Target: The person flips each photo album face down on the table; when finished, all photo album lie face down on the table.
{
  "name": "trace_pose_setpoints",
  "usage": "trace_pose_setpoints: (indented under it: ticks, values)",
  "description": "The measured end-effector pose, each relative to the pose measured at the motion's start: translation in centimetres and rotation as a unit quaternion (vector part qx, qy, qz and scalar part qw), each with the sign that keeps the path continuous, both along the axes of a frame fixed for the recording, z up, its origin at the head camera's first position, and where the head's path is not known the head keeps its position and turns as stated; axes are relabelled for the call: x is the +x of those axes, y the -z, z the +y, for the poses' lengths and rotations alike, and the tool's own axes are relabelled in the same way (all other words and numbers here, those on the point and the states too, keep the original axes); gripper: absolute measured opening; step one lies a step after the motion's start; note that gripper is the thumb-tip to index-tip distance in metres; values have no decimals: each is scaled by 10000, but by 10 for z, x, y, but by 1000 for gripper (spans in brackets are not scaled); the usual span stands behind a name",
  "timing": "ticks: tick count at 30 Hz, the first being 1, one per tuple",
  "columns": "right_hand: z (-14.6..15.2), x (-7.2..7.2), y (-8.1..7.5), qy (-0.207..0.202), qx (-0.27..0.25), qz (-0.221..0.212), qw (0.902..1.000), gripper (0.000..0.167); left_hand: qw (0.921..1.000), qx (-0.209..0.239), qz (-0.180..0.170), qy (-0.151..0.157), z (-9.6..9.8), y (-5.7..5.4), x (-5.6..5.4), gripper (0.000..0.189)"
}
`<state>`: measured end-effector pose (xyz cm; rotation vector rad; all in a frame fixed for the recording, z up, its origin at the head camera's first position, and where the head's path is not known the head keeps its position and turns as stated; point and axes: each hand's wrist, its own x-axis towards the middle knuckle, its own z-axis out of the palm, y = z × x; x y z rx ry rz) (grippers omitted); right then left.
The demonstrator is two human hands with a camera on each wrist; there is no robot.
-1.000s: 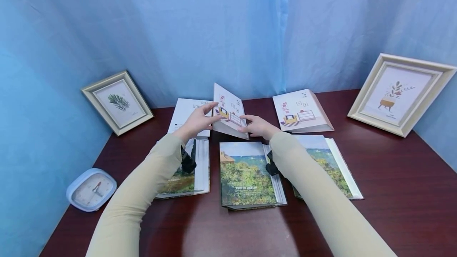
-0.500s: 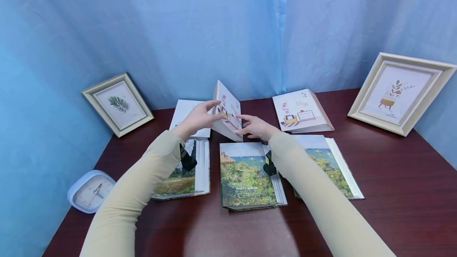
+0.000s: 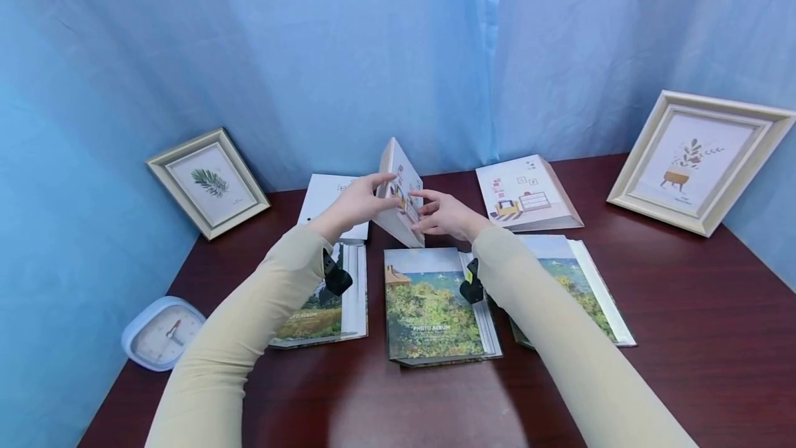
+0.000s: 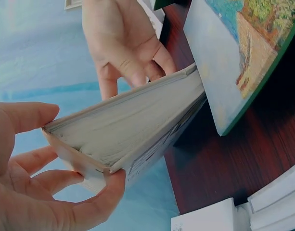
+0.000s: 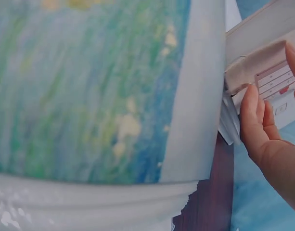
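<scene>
A white photo album (image 3: 398, 192) with a furniture drawing on its cover stands steeply tilted at the back middle of the table. My left hand (image 3: 356, 204) grips its raised spine side, thumb and fingers on opposite edges, as the left wrist view shows. The album's page ends (image 4: 128, 115) face that camera. My right hand (image 3: 452, 216) has its fingertips against the drawn cover near the lower edge, fingers loosely bent. In the right wrist view, my right hand (image 5: 275, 139) is partly cut off, beside a large close painted album cover (image 5: 104, 91).
Painted-cover albums lie in front at left (image 3: 317, 316), middle (image 3: 435, 310) and right (image 3: 584, 282). White albums lie behind at left (image 3: 320, 192) and right (image 3: 522, 192). Framed pictures (image 3: 208, 182) (image 3: 690, 164) and a clock (image 3: 163, 332) stand at the sides, before a blue curtain (image 3: 311, 54).
The held white album has tipped further upright and its spine has risen slightly right. My left hand moved right with it. The right hand stays near its cover; the other albums have not moved.
</scene>
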<state>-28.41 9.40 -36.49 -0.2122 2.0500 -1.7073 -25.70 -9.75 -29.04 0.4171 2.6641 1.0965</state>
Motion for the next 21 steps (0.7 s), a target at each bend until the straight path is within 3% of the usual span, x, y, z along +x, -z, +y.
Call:
trace_pose_setpoints:
  ticks: [7, 13, 21]
  values:
    - [6, -2, -9, 23, -466, -153, 9988, 58, 9998, 137, 78, 116, 6, -2, 3, 60]
    - [9, -1, -16, 156, -591, -168, 9980, 65, 9993, 340, 147, 21, 10, 2, 5, 62]
    - [11, 1, -28, 145, -477, -90, 9987, 73, 9979, 419, 493, 3, 12, 12, 5, 61]
